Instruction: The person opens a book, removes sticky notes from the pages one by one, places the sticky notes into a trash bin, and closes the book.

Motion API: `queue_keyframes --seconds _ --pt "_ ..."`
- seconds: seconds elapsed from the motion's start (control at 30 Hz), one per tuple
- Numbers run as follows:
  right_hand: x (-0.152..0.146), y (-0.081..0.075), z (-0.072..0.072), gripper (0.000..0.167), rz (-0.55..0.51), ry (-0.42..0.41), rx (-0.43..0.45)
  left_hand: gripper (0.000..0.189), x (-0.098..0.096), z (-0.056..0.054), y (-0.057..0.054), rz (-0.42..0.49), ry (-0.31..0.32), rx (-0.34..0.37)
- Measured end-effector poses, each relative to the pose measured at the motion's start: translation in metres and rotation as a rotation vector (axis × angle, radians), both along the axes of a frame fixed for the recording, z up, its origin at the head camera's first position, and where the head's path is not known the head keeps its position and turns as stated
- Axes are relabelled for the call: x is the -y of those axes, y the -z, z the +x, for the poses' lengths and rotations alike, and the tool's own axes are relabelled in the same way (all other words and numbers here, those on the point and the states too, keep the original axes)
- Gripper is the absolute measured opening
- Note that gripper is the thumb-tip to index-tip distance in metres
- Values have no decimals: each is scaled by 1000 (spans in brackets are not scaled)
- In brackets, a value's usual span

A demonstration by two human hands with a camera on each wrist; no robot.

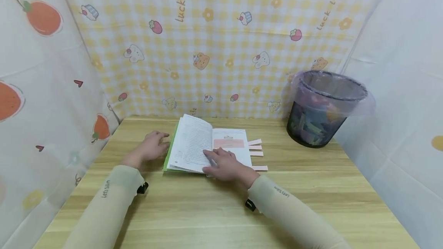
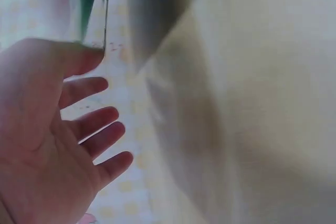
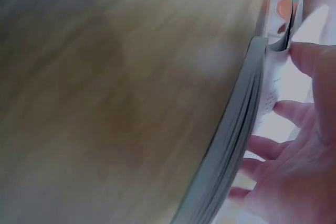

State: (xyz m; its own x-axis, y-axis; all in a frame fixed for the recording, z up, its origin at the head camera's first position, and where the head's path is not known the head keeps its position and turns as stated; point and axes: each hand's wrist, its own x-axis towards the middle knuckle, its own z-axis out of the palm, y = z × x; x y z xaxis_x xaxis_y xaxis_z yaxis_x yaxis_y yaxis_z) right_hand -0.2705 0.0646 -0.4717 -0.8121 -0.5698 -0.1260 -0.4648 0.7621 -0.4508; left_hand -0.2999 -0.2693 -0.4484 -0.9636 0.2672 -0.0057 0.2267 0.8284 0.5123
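Note:
An open book (image 1: 192, 145) with a green cover (image 1: 167, 162) lies on the wooden table, its left pages slightly raised. Pink paper strips (image 1: 256, 148) stick out from its right side. My right hand (image 1: 225, 165) rests over the middle of the book with fingers spread, fingertips on the pages near the fold. In the right wrist view, the page block (image 3: 236, 124) runs alongside that hand. My left hand (image 1: 155, 146) is beside the book's left edge. In the left wrist view its fingers (image 2: 97, 121) are extended and apart, the thumb close to the green cover.
A dark bin (image 1: 316, 124) lined with a translucent purple bag stands at the table's back right. Patterned cloth (image 1: 207, 41) hangs behind the wooden table (image 1: 194, 214), with white printed sheets (image 1: 45, 68) on both sides.

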Motion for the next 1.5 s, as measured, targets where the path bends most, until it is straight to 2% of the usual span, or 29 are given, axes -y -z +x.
queue_keyframes --seconds 0.1,0.2,0.27,0.33,0.43,0.53,0.67,0.77,0.97,1.1,1.2,1.3,1.5 --pt "6 1 1 73 46 21 -29 56 -2 -2 -13 16 -32 -26" --pt "12 0 2 72 104 37 -66 58 -14 -2 -26 30 -34 -35" --pt "14 -2 3 72 133 45 -84 59 -28 -1 -33 13 0 -45" --pt "16 -4 4 72 147 49 -89 61 -44 -1 -36 -10 62 -47" --pt "16 -4 4 72 154 53 -84 66 -70 -1 -35 -82 172 -36" --pt "15 -1 3 72 160 44 -87 75 -93 -5 -29 -145 262 19" --pt "14 0 4 71 150 35 -83 85 -115 -11 -19 -204 314 94" --pt "13 -2 6 70 139 31 -74 89 -122 -13 -16 -216 304 146" --pt "9 -6 4 71 132 9 -68 90 -125 -14 -14 -178 267 225" --pt "1 -10 0 71 83 -24 -45 93 -125 -14 -12 -140 244 254" --pt "-9 -13 -5 65 9 -34 -36 96 -125 -13 -10 -133 236 261" --pt "-20 -13 -12 57 -24 20 -82 98 -126 -13 -9 -143 233 263" --pt "-44 -9 -28 47 52 272 -155 97 -127 -11 -11 -144 216 271"
